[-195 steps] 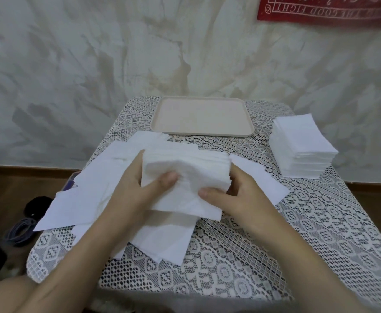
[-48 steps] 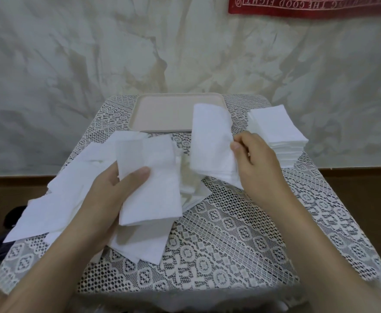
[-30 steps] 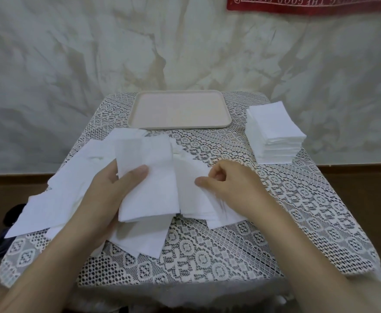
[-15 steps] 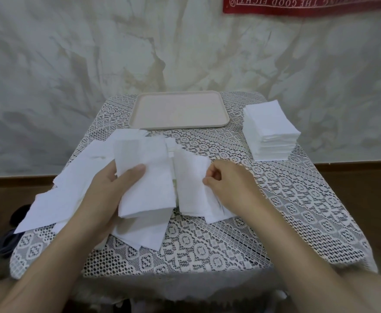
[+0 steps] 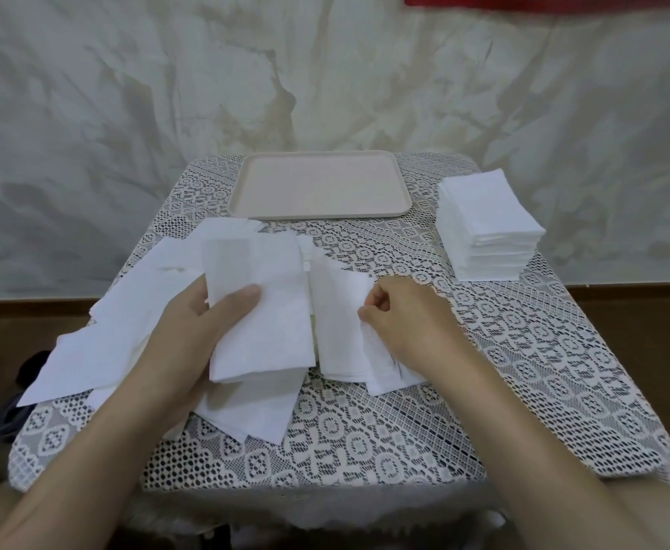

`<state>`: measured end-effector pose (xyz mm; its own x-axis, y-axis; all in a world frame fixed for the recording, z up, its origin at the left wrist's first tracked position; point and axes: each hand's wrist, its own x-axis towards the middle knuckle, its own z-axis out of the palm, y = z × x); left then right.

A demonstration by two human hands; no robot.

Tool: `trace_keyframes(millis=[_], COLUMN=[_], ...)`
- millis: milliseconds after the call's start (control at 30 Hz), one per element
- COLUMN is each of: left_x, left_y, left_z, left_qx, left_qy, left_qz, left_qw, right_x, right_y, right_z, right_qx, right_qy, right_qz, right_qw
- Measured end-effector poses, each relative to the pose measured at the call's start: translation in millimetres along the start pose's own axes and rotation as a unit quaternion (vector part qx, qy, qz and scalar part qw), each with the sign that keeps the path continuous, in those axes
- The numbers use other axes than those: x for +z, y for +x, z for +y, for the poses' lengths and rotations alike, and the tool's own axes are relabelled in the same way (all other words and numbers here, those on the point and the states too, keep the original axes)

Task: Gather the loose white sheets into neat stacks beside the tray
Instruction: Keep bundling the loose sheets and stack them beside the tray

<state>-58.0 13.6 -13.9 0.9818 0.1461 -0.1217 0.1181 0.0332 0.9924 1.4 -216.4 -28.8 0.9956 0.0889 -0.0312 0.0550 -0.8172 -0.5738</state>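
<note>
- The left hand [image 5: 202, 323] grips a bundle [image 5: 262, 311] of sheets with the thumb across its face, likely to keep the gathered sheets squared.
- The right hand [image 5: 400, 315], fingers curled, pinches the edge of a small pile [image 5: 337, 331] lying just beside the bundle, probably to align it.
- Loose sheets [image 5: 127, 311] sprawl at 9 o'clock, and some overhang the tabletop [image 5: 404, 450] edge.
- The finished stack [image 5: 488, 228] sits at 2 o'clock, beside the tray [image 5: 317, 184] at 12. The open lace at 3 to 5 o'clock leaves room to move.

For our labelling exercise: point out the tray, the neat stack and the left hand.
tray [image 5: 319, 215], head view, near rim.
neat stack [image 5: 488, 208], head view, top sheet.
left hand [image 5: 194, 331], head view, the hand's middle.
</note>
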Motion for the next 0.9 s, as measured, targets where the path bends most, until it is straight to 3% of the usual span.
trace_keyframes(millis=[267, 367, 633, 900], left_x=[1.5, 1.6, 2.8, 0.2], left_y=[-1.1, -2.5, -3.7, 1.2], left_z=[2.1, 1.9, 2.2, -0.7], left_qx=[0.005, 0.004, -0.005, -0.010], left_qy=[0.001, 0.003, 0.001, -0.007], left_qz=[-0.006, -0.004, -0.003, -0.006], left_qw=[1.000, 1.000, 1.000, 1.000], right_x=[-25.3, -30.0, -24.0, -23.7], right_y=[-6.9, -5.9, -4.1, -2.9], right_z=[25.9, 37.8, 37.1, 22.8], right_qx=[0.013, 0.033, 0.073, 0.048], right_qy=[0.155, 0.203, 0.221, 0.254], right_qz=[0.057, 0.044, -0.057, -0.034], right_qw=[0.986, 0.978, 0.971, 0.965])
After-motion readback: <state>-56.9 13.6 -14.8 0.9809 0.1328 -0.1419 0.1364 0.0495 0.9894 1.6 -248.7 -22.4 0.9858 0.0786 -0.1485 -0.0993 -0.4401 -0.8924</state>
